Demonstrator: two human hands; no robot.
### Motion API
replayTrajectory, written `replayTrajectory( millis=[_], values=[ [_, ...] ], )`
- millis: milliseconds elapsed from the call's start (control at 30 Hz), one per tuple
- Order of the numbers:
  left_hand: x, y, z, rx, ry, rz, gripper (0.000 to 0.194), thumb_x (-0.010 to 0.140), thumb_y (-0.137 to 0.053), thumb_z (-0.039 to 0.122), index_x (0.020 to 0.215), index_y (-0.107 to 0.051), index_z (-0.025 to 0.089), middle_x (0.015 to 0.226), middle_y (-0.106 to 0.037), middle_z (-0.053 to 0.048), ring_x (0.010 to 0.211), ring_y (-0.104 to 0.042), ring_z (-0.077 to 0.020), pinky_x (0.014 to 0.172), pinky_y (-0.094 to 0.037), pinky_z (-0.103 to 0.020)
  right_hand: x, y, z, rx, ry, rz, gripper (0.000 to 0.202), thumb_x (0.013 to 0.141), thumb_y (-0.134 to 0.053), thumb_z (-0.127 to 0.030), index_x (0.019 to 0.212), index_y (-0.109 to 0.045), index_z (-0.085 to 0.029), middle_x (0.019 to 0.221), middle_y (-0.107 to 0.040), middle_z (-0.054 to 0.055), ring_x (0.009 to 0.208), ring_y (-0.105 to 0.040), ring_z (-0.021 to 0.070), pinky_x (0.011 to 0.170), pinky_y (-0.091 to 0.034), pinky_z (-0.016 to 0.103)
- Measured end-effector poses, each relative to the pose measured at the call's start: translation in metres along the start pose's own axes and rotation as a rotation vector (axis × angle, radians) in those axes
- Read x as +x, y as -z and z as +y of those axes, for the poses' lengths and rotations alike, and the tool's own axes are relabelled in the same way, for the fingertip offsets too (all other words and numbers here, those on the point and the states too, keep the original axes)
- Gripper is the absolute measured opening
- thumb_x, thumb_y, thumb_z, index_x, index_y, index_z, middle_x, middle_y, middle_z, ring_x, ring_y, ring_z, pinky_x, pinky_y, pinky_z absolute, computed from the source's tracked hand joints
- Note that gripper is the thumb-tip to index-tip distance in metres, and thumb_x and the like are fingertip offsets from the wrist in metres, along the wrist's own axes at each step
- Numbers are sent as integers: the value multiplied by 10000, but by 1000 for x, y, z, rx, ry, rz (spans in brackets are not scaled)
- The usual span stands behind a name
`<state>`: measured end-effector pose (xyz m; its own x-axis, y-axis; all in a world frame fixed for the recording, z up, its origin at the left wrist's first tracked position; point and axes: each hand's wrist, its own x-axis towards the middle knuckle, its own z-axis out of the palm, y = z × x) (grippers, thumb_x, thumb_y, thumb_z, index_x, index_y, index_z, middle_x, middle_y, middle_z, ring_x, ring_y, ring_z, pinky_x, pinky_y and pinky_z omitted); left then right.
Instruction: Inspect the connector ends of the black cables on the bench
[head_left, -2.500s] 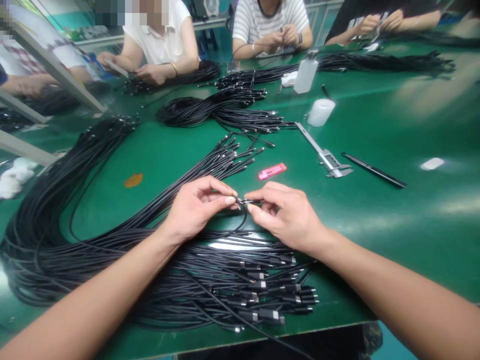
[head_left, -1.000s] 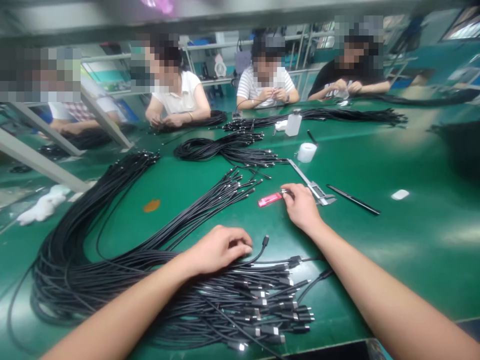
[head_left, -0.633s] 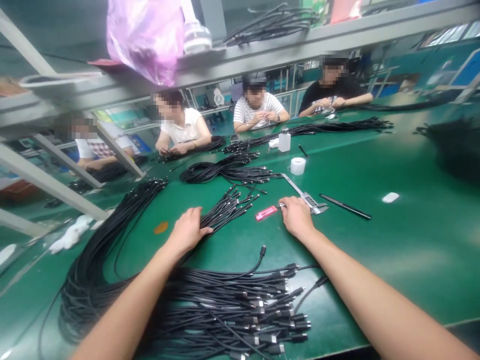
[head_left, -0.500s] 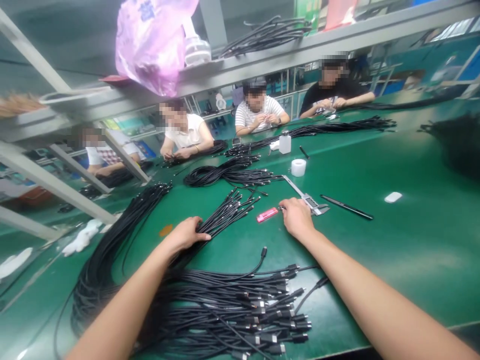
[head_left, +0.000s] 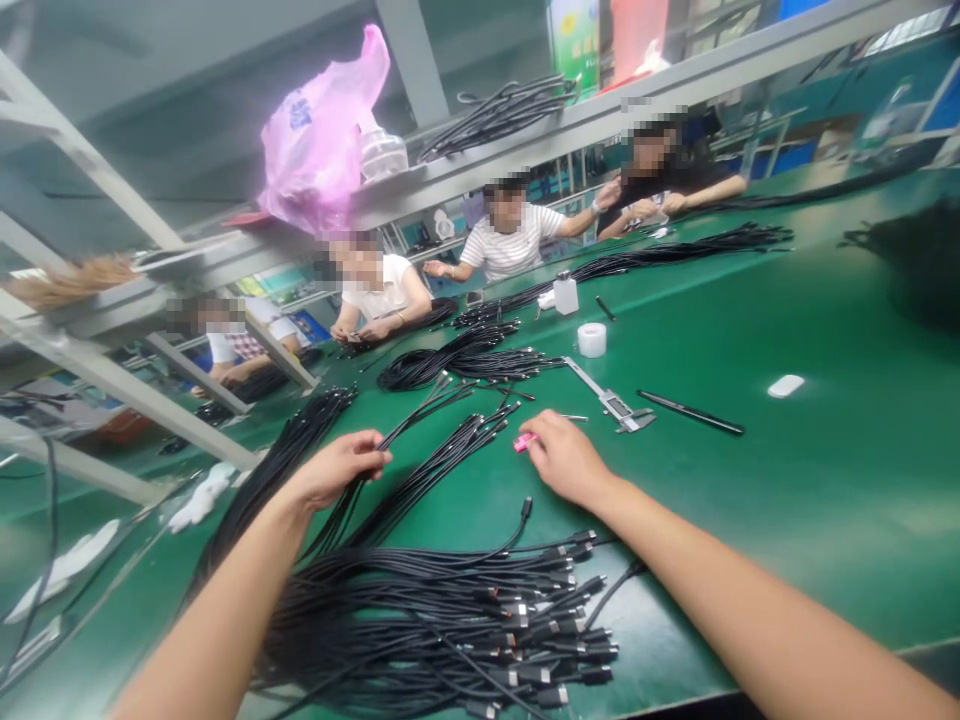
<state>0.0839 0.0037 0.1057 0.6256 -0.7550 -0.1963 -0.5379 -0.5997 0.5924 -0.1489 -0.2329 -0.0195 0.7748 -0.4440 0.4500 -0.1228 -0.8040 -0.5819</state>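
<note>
My left hand point(head_left: 349, 468) is closed on a few black cables point(head_left: 420, 412), raised slightly beside another fan of black cables point(head_left: 457, 445) lying on the table. My right hand point(head_left: 566, 455) has its fingers curled over a small flat pink object point(head_left: 524, 441), mostly hidden under them; its kind I cannot make out. A thin metal piece point(head_left: 574, 417) lies just beyond the right knuckles. Below both hands spreads a large bundle of black cables point(head_left: 450, 590) with USB-type plugs pointing right. A digital caliper point(head_left: 611, 400) rests past my right hand.
A black pen-like tool point(head_left: 690, 412), a white tape roll point(head_left: 592, 340) and a white bottle point(head_left: 565, 295) stand or lie farther out. Coiled cables point(head_left: 450, 365) sit behind my left hand. Several co-workers sit across the green table point(head_left: 825, 500). A metal shelf point(head_left: 465, 170) crosses overhead.
My left hand has separated some cables from the fan and moved left with them. My right hand has shifted left, from beside the caliper onto the pink object. One co-worker has spread their arms.
</note>
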Motion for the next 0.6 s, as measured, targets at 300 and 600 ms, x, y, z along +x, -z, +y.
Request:
replayTrajectory(
  millis=[300, 600],
  values=[
    [-15, 5, 82, -263, -86, -218, 327, 744, -790, 364, 925, -603, 166, 684, -537, 46, 552, -469, -82, 482, -344, -190, -29, -3, -47, 226, 431, -469, 193, 907, -536, -185, 950, -725, -180, 908, -754, 57, 838, -681, 189, 765, -477, 266],
    [5, -70, 133, -350, -195, -562, 303, 825, -717, 437, 895, -590, 171, 554, -591, 28, 431, -533, -109, 429, -414, -205, -27, -3, -44, 413, 373, -458, 206, 847, -553, -147, 888, -753, -176, 818, -754, 29, 645, -598, 124, 653, -421, 219]
  ],
)
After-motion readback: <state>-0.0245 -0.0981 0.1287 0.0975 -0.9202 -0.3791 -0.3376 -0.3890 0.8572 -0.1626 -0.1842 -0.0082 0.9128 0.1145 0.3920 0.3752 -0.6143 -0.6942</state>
